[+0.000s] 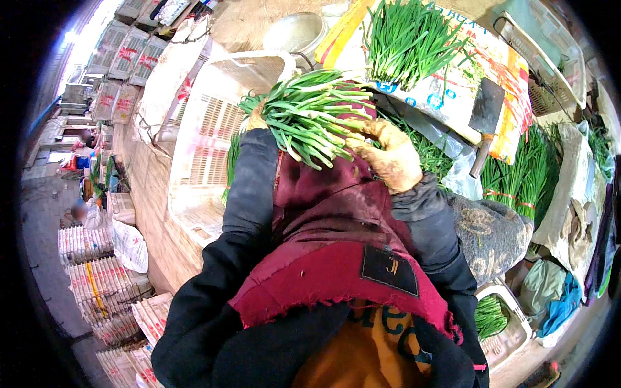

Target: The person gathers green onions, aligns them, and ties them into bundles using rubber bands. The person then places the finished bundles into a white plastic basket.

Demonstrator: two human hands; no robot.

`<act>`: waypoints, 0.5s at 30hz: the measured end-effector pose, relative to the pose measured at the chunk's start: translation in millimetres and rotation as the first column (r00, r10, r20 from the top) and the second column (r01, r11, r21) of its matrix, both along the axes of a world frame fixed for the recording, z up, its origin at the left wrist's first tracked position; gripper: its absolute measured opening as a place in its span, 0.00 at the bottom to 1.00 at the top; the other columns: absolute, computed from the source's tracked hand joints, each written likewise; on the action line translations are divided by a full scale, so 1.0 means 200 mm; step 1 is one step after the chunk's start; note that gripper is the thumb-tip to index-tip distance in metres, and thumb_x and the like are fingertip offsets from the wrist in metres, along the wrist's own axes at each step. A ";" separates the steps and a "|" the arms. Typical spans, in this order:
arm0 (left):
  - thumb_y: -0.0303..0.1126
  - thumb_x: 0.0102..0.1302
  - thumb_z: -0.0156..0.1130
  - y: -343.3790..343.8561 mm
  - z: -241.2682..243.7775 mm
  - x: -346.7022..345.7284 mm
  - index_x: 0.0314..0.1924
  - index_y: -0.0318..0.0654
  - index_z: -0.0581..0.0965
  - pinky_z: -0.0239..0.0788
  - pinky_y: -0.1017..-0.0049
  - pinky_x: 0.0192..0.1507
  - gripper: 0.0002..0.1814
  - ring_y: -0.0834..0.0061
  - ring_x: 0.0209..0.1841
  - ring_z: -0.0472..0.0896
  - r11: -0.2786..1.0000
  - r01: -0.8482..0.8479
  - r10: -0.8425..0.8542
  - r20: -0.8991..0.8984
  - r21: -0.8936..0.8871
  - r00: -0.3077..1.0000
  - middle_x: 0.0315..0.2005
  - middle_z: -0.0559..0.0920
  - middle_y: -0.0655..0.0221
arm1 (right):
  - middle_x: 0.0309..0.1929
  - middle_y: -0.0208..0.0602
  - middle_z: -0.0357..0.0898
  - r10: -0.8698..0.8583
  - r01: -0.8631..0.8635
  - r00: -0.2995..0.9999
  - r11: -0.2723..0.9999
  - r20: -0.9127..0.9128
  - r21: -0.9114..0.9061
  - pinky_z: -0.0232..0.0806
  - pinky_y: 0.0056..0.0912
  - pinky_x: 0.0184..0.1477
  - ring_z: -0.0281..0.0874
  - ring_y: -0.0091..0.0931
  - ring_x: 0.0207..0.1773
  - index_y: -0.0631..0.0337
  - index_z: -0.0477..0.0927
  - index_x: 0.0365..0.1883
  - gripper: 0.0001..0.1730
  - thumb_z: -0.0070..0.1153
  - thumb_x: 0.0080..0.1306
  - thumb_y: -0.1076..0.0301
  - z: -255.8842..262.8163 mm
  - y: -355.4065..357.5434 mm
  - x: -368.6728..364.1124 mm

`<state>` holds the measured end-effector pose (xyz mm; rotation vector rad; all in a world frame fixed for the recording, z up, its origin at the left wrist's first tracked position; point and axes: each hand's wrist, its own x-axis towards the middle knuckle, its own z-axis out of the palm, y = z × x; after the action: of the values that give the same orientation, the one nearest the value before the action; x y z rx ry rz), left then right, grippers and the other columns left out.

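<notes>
A loose bunch of green leafy stalks with pale ends, probably garlic chives (310, 114), lies across my front above the dark red apron (330, 194). My left hand (257, 116), in a tan glove, grips the bunch at its leafy left side, its fingers partly hidden by leaves. My right hand (388, 153), gloved too, is at the pale stalk ends, thumb and fingers curled around some of them. Another pile of the greens (412, 43) lies on a printed sack surface (451, 97). A cleaver (485, 116) with a wooden handle rests at that surface's right side.
A white plastic crate (189, 145) stands at my left, a white bucket (296, 36) beyond it. Tied bundles of greens (519, 179) and a patterned cloth (490, 233) lie at right. A smaller basket (519, 310) holds greens. Stacked crates (102, 286) and people (79, 211) are farther left.
</notes>
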<state>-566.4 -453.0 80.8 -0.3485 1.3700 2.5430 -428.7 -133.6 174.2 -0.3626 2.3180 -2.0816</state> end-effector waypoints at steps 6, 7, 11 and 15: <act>0.32 0.67 0.45 -0.05 -0.07 -0.04 0.50 0.27 0.73 0.72 0.68 0.52 0.18 0.65 0.46 0.79 0.976 0.003 -0.023 -0.086 -0.219 0.996 0.47 0.78 0.56 | 0.36 0.44 0.80 -0.166 0.190 0.948 0.980 -0.273 0.063 0.68 0.35 0.45 0.77 0.38 0.40 0.62 0.81 0.39 0.14 0.59 0.53 0.71 0.02 -0.08 -0.04; 0.32 0.67 0.45 -0.05 -0.07 -0.03 0.50 0.27 0.73 0.72 0.68 0.52 0.18 0.65 0.46 0.79 0.979 0.000 -0.019 -0.092 -0.202 0.996 0.47 0.78 0.56 | 0.35 0.43 0.79 -0.178 0.193 0.951 0.981 -0.254 0.035 0.68 0.35 0.44 0.77 0.38 0.38 0.62 0.81 0.38 0.13 0.59 0.52 0.71 0.00 -0.09 -0.04; 0.31 0.67 0.45 -0.05 -0.10 -0.01 0.50 0.28 0.73 0.72 0.68 0.51 0.17 0.65 0.45 0.79 0.993 0.005 -0.021 -0.134 -0.114 0.991 0.46 0.79 0.56 | 0.29 0.41 0.78 -0.264 0.293 0.914 0.955 -0.308 0.051 0.67 0.36 0.39 0.75 0.37 0.34 0.63 0.81 0.32 0.10 0.60 0.50 0.73 -0.05 -0.12 -0.05; 0.30 0.67 0.44 -0.02 -0.04 0.00 0.50 0.28 0.73 0.73 0.67 0.50 0.16 0.65 0.44 0.80 0.922 -0.059 -0.004 -0.163 -0.383 0.987 0.44 0.79 0.55 | 0.30 0.38 0.79 -0.418 0.370 0.891 0.894 -0.176 -0.251 0.68 0.30 0.41 0.76 0.30 0.37 0.63 0.81 0.31 0.06 0.59 0.53 0.76 -0.09 -0.08 -0.01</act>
<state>-566.5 -457.7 73.1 -0.2321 1.9486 2.3504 -430.9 -149.9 156.2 -0.1356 2.4716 -2.6182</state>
